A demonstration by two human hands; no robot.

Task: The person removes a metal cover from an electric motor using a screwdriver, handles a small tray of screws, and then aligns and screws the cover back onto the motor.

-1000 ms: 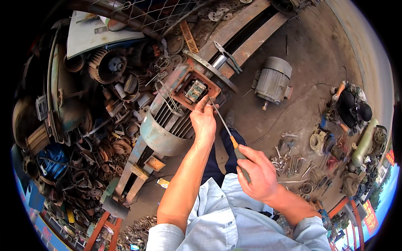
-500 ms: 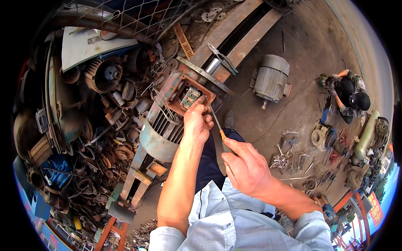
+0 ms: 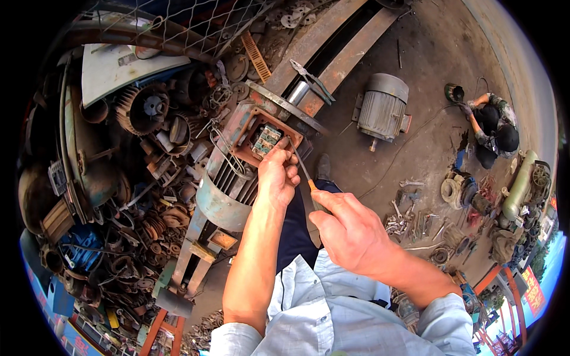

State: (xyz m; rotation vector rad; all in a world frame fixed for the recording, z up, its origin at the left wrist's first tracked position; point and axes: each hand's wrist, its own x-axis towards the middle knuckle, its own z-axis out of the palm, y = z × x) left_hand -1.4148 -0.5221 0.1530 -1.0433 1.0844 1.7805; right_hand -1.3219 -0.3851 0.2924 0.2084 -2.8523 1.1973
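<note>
Steel screwdriver [image 3: 312, 185] in curled right hand [image 3: 351, 230]

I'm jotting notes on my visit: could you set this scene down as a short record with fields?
Left hand: at a corner of the open terminal box
Right hand: grips a screwdriver by its handle, tip near the same corner
Inside the box: terminal block
Large motor: lies on a beam frame, bears the box
Pliers: near the shaft
Floor: grey motor, wrenches
Another person: bent over, far right
</note>
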